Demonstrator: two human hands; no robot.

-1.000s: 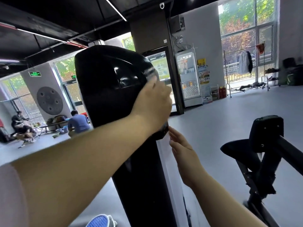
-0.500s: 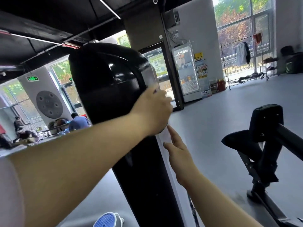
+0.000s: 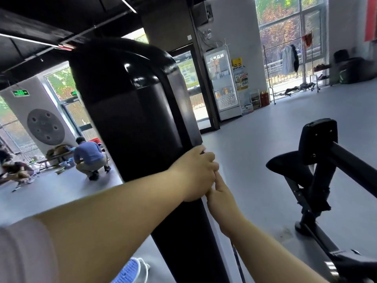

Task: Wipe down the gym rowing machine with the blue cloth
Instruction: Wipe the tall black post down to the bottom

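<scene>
The rowing machine's tall glossy black housing (image 3: 130, 111) stands upright in the middle of the view, with a white strip (image 3: 214, 227) along its right side. My left hand (image 3: 193, 172) reaches across and its fingers curl round the housing's right edge. My right hand (image 3: 221, 199) lies just below it, fingers straight and pointing up along the white strip, tips tucked against my left hand. No blue cloth shows; whatever lies under my left palm is hidden.
On the right stand the black seat (image 3: 289, 166), a black padded block (image 3: 318, 139) and a sloping black rail (image 3: 355, 168). A blue mesh shoe (image 3: 130, 270) shows at the bottom. People crouch at the back left (image 3: 89, 158). A drinks fridge (image 3: 224, 86) stands by the door.
My left hand has slid down the housing's right edge from near its rounded top. My right hand stayed just beneath it, now touching it. The view has swung, so the housing appears larger.
</scene>
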